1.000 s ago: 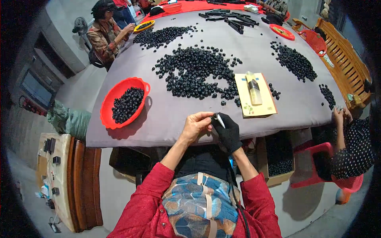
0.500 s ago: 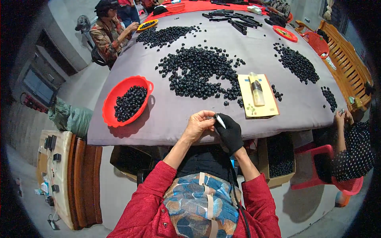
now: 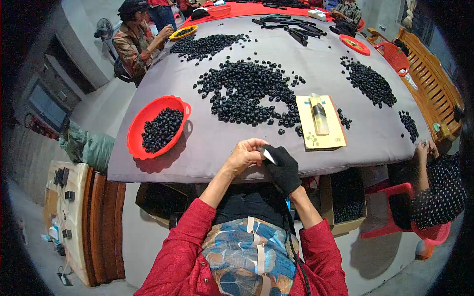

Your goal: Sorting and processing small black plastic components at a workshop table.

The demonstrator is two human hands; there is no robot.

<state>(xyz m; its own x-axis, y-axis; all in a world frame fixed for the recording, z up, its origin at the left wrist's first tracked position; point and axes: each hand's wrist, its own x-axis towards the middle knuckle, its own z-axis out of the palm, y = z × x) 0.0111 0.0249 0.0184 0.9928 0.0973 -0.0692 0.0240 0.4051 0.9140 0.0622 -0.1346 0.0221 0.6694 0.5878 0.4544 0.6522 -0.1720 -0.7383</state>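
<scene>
Just above the near edge of the cloth-covered table, my bare left hand (image 3: 244, 156) pinches something too small to make out. My right hand (image 3: 283, 171), in a black glove, is closed around a short white pointed tool (image 3: 269, 156) and almost touches the left. Which kind of tool it is, I cannot tell. Beyond them spreads a heap of small black bead-like pieces (image 3: 242, 113). More of these pieces sit in a red plastic basket (image 3: 134, 133) on the left. Right of the heap, a yellow booklet (image 3: 311, 127) lies beneath a clear and dark tube-like object (image 3: 320, 116).
Other black heaps (image 3: 371, 84) lie farther off, with dark strips (image 3: 296, 32) at the back. A person (image 3: 134, 47) works at the left edge; another in dotted clothing (image 3: 437, 190) sits right on a red stool (image 3: 402, 207). Below the table stands a cardboard box (image 3: 348, 224).
My right hand has shifted slightly left and down, and the white tool now slants differently. The left hand stays nearly in place.
</scene>
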